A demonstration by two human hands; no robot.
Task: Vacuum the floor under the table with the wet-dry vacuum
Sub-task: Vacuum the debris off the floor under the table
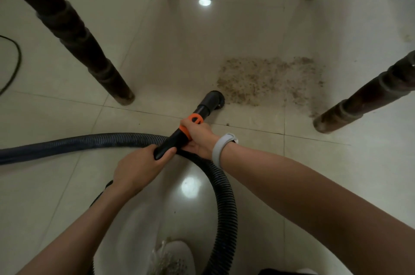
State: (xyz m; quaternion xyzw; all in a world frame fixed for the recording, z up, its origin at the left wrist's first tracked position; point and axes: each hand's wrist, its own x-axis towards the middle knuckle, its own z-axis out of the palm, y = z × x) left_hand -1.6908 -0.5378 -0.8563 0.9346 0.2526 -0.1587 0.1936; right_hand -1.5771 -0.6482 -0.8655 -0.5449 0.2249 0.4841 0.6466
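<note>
Two hands on the wand [179,133] here: the left hand [137,168] has its fingers curled round the black plastic tube at its rear end, and the right hand [198,137] grips it further forward, fingers wrapped just behind the orange collar [195,119]. A pale, smooth band [221,149] circles the right wrist. The nozzle [214,100] is a flared round black mouth, down on the floor [170,50] at the near-left edge of the dirt [269,81], a gritty brown, roughly rectangular scatter. The floor is glossy cream tile with thin dark grout lines and bright light spots. The hose [224,196], ribbed and black, loops from the wand down toward the bottom, and another stretch runs off left. Four dark turned wooden legs stand round the patch, the nearest left leg [94,57] and right leg [363,99] with scuffed feet. A thin cord [15,66] curves at far left. No writing is legible anywhere.
</note>
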